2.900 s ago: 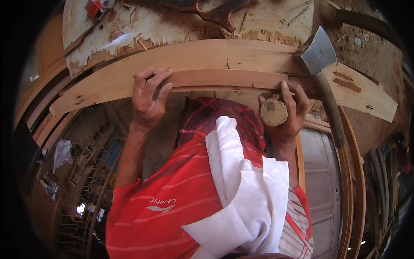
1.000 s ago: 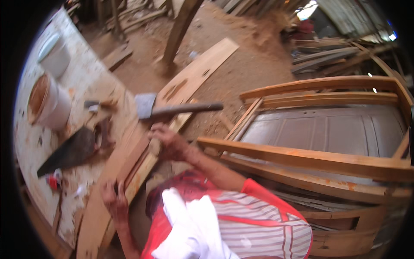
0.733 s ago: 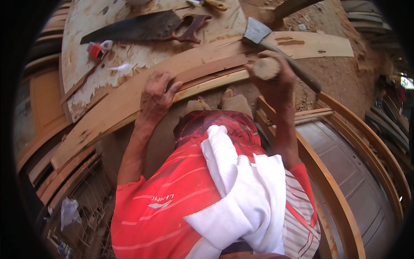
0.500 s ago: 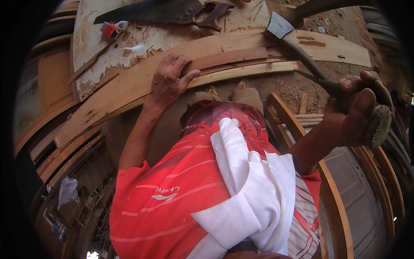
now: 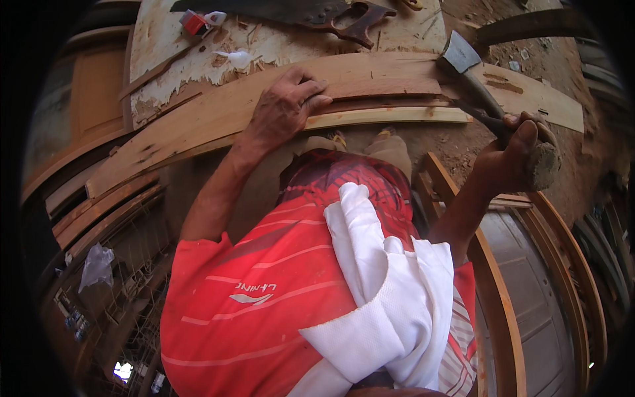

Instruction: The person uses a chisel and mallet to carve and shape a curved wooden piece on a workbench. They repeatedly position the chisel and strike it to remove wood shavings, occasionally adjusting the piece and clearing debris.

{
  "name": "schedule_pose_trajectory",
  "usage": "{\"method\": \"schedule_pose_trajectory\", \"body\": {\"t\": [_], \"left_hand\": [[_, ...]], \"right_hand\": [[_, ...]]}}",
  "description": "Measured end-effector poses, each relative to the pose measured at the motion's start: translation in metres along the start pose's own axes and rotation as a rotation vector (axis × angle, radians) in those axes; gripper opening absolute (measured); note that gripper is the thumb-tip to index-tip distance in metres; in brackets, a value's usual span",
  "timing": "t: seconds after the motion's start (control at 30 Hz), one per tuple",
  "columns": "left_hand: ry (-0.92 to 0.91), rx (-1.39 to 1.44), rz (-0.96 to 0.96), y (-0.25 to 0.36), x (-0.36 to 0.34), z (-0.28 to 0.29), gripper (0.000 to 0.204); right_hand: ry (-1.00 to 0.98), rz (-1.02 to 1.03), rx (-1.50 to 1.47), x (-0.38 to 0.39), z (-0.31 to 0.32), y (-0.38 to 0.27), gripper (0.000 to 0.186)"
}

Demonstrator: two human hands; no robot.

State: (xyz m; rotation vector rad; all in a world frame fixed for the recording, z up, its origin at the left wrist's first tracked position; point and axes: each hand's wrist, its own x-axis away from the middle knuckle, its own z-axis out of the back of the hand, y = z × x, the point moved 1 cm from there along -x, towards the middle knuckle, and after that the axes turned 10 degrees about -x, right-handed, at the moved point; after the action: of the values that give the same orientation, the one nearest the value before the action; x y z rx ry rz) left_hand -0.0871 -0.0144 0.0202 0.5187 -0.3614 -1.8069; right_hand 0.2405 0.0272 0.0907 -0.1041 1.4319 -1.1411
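My left hand (image 5: pixel 286 106) rests on the wooden boards in front of me, fingers curled and thumb along a narrow brown wood strip (image 5: pixel 383 88), gripping its left end. The strip lies along a wide pale plank (image 5: pixel 192 122); a lighter batten (image 5: pixel 397 116) runs on the near side. To the right, my right hand (image 5: pixel 509 155) is closed around the handle of an axe-like tool (image 5: pixel 486 96). Its wide steel blade points away, above the plank's right part, and its blunt, worn handle end faces me. A dark, pointed piece beside the shaft is partly hidden; I cannot tell its kind.
Beyond the plank, a handsaw (image 5: pixel 344 23), a small red-and-white object (image 5: pixel 195 23) and a white object (image 5: pixel 236 58) lie on a worn sheet (image 5: pixel 284 40). Wooden frames (image 5: pixel 493 291) and a grey panelled door (image 5: pixel 529 278) stand at right. A white cloth (image 5: pixel 397 298) hangs over my shirt.
My right hand has moved inward and lower with the tool. The whole view has shifted slightly, so the plank and saw appear further right. The left hand keeps its hold.
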Motion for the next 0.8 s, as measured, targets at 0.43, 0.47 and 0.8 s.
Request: {"method": "schedule_pose_trajectory", "body": {"t": [0.43, 0.47, 0.8], "left_hand": [[-0.053, -0.059, -0.035, 0.002, -0.009, 0.004, 0.023], [-0.064, -0.081, -0.024, 0.003, -0.008, 0.004, 0.023], [-0.065, -0.162, -0.097, -0.012, -0.031, 0.009, 0.018]], "right_hand": [[-0.078, -0.142, -0.461, 0.001, -0.013, 0.005, 0.014], [-0.105, -0.099, -0.369, -0.001, -0.014, 0.005, 0.013], [-0.087, -0.227, -0.634, 0.000, 0.002, 0.023, 0.038]]}}
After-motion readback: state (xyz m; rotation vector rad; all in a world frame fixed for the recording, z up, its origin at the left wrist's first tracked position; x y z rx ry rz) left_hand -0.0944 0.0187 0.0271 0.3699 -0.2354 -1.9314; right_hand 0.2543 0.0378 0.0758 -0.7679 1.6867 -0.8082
